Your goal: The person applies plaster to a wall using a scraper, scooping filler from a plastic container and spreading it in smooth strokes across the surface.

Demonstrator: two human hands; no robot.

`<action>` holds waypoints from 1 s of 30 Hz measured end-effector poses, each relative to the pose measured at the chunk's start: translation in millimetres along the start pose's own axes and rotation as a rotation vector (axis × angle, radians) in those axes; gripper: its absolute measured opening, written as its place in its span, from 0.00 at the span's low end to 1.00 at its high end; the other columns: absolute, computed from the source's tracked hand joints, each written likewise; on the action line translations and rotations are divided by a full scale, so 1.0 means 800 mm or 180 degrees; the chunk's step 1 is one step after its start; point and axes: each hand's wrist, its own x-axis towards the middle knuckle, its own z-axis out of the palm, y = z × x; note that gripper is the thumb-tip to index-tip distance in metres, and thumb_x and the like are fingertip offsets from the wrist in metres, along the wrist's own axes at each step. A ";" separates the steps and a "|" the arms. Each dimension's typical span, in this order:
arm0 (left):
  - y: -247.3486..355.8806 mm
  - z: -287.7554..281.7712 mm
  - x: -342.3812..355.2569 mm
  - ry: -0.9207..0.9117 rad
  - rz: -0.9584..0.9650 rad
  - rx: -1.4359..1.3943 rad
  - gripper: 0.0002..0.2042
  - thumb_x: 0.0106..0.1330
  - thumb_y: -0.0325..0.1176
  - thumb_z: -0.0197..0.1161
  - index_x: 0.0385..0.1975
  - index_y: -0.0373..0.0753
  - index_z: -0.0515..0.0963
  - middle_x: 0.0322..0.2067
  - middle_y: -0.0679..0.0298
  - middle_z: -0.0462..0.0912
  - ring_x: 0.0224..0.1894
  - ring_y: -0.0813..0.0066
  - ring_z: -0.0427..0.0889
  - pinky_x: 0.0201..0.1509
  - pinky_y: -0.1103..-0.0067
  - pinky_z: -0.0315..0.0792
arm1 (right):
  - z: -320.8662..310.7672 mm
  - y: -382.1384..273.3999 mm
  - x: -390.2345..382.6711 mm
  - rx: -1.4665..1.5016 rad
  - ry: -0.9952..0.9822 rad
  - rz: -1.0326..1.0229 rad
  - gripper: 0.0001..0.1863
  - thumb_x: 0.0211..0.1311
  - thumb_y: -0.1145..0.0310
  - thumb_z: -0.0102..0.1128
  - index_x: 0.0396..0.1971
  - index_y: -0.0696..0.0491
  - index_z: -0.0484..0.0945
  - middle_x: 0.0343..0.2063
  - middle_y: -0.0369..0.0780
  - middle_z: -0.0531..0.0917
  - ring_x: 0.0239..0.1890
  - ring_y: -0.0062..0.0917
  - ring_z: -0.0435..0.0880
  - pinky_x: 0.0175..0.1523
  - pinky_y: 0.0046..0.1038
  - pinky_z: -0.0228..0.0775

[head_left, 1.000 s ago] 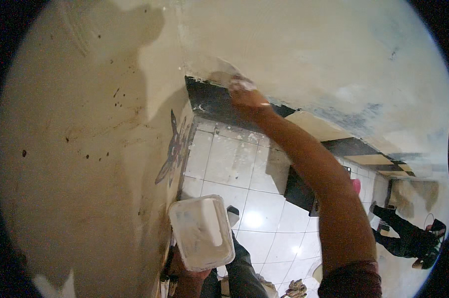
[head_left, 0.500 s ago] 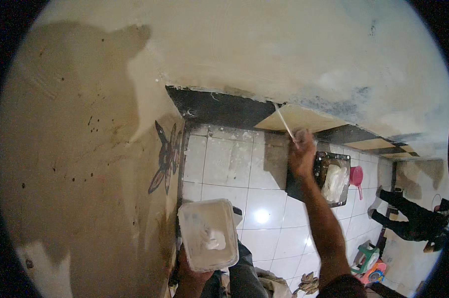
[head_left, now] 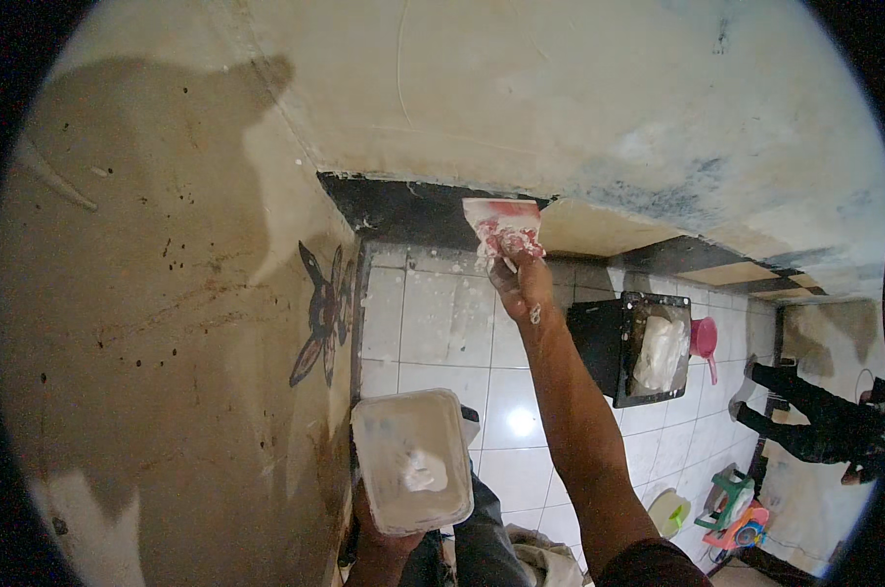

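Observation:
In my right hand (head_left: 523, 281) is a putty scraper (head_left: 504, 221) with a wide blade, red and smeared with white putty. Its blade edge is up at the wall, along the border between the plastered surface (head_left: 560, 98) and the black tile band (head_left: 403, 207); contact is hard to judge. Some white putty sticks to my wrist. Lower down, my left hand (head_left: 386, 543) grips a rectangular plastic tub (head_left: 411, 460) from below. A small lump of white putty (head_left: 420, 474) lies inside it. Most of my left fingers are hidden under the tub.
A black box-like container (head_left: 648, 349) holding a white bundle stands on the white tiled floor (head_left: 447, 318), beside a pink dipper (head_left: 704, 338). A person in dark clothes (head_left: 804, 411) is at the far right, near a green stool (head_left: 724, 496). A side wall (head_left: 169, 323) rises at left.
My right hand has moved left along the wall's lower border, and the scraper has turned from edge-on to showing its broad face. My left hand and the tub stay nearly in place.

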 end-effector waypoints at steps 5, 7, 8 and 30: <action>0.002 0.036 0.010 -0.0170 -0.0131 0.0025 0.33 0.65 0.53 0.52 0.66 0.43 0.54 0.62 0.54 0.61 0.63 0.54 0.64 0.63 0.54 0.64 | 0.021 -0.023 0.017 -0.0543 -0.0341 -0.0085 0.08 0.59 0.76 0.52 0.38 0.55 0.74 0.36 0.38 0.80 0.39 0.23 0.78 0.41 0.26 0.73; -0.004 0.055 0.014 -0.0294 -0.0267 0.0039 0.33 0.65 0.53 0.52 0.66 0.43 0.54 0.62 0.53 0.61 0.63 0.54 0.64 0.63 0.54 0.64 | 0.015 -0.049 0.044 -0.0951 -0.0545 -0.0597 0.08 0.61 0.77 0.49 0.39 0.57 0.74 0.35 0.41 0.80 0.36 0.24 0.79 0.39 0.24 0.75; -0.011 0.069 0.020 -0.0379 -0.0414 0.0032 0.33 0.65 0.53 0.52 0.66 0.43 0.54 0.62 0.53 0.61 0.63 0.54 0.64 0.63 0.54 0.64 | -0.007 -0.072 0.067 -0.1242 -0.0699 -0.1194 0.08 0.61 0.77 0.47 0.37 0.58 0.74 0.34 0.42 0.80 0.34 0.25 0.80 0.37 0.25 0.77; 0.034 0.093 -0.009 -0.0271 -0.0166 0.0069 0.34 0.66 0.54 0.51 0.66 0.41 0.54 0.62 0.51 0.62 0.62 0.52 0.66 0.61 0.53 0.66 | 0.090 -0.011 -0.047 -0.0367 -0.0833 -0.0014 0.08 0.58 0.75 0.55 0.39 0.53 0.74 0.37 0.38 0.80 0.39 0.25 0.80 0.38 0.26 0.77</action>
